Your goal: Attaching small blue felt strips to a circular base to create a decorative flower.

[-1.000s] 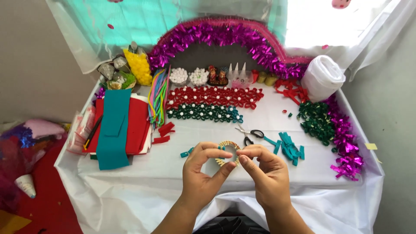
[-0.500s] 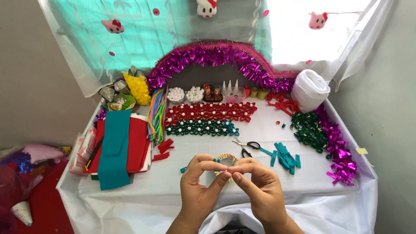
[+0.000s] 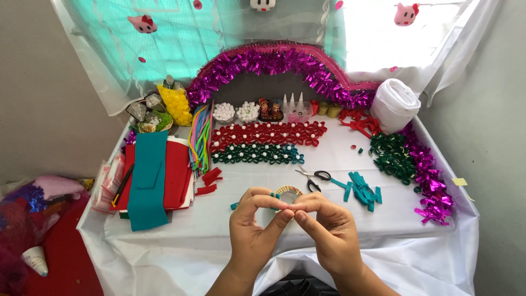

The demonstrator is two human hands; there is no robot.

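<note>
Head view: we see the left hand and the right hand pinched together, fingertips closed on a small round ring with teal strip at its edge, held just above the desk. We judge that a loosened pinch could let the ring drop or the strip slip. Scissors and teal strips lie just beyond the right hand; bare cloth lies beside the left hand, and the desk edge runs beneath the wrists.

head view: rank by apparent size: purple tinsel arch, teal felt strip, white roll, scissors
1. purple tinsel arch
2. teal felt strip
3. white roll, farther from the camera, so only apparent size
4. scissors
</note>
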